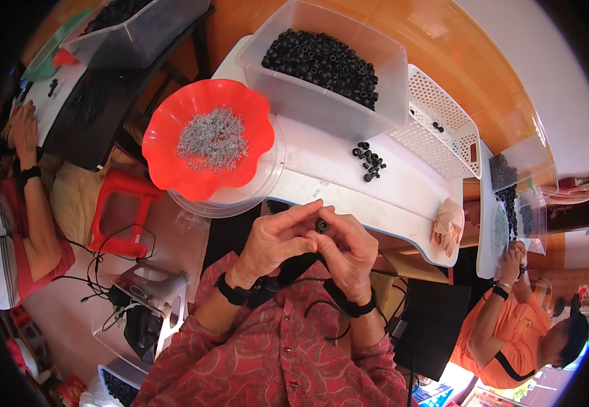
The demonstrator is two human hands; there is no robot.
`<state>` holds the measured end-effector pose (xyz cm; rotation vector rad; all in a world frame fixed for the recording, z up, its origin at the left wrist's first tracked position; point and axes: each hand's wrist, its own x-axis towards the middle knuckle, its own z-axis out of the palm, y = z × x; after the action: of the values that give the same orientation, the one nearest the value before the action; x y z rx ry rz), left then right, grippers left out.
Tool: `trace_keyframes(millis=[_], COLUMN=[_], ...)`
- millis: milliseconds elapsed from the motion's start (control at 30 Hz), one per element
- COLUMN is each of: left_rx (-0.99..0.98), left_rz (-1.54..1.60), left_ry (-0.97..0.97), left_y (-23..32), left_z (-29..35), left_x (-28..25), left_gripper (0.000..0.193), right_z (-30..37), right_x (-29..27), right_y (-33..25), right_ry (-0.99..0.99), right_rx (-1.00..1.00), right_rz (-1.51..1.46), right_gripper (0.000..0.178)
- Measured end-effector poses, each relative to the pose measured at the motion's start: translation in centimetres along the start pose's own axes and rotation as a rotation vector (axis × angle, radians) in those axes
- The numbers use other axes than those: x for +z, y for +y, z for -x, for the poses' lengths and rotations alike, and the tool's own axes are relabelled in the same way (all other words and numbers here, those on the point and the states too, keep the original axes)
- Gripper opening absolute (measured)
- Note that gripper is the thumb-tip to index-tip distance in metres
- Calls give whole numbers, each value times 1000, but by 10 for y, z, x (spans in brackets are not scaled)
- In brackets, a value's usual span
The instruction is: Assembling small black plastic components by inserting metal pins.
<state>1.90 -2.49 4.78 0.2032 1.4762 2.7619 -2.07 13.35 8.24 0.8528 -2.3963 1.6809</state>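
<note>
In front of my chest, between the fingertips of both hands, is a small black cylindrical part [321, 225] with a round hole in its end. My right hand [350, 249] pinches it between thumb and index finger. From the other side my left hand [274, 243] closes in, its thumb and index finger at the part; whether it also holds something tiny is hidden. Beyond my hands, several loose black parts [369, 163] of like shape lie on the white table [328, 193]. A red scalloped bowl [162, 146] of small shiny clear or metallic pieces [213, 139] sits to the left.
A translucent bin [321, 115] heaped with black parts [318, 64] stands at the back. Right of it is a white perforated basket [444, 129]; a crumpled tan cloth [448, 227] lies near the table's right end. Co-workers sit on both sides. A red stool [121, 207] and cables stand left.
</note>
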Motion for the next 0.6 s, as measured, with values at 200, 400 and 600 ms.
trace_keyframes(millis=[200, 400, 600], left_rx=[-67, -138, -195], left_rz=[-95, -127, -138], left_ry=[149, 180, 220], left_y=[-14, -19, -20], left_z=[-2, -5, -8], left_x=[-4, -5, -1], left_gripper=[41, 33, 30], right_z=[-9, -68, -143], right_x=[-4, -66, -127], right_y=[21, 50, 89], right_ry=[196, 473, 633], right_rx=[347, 430, 348], right_rz=[-377, -421, -608], right_gripper=[33, 39, 22])
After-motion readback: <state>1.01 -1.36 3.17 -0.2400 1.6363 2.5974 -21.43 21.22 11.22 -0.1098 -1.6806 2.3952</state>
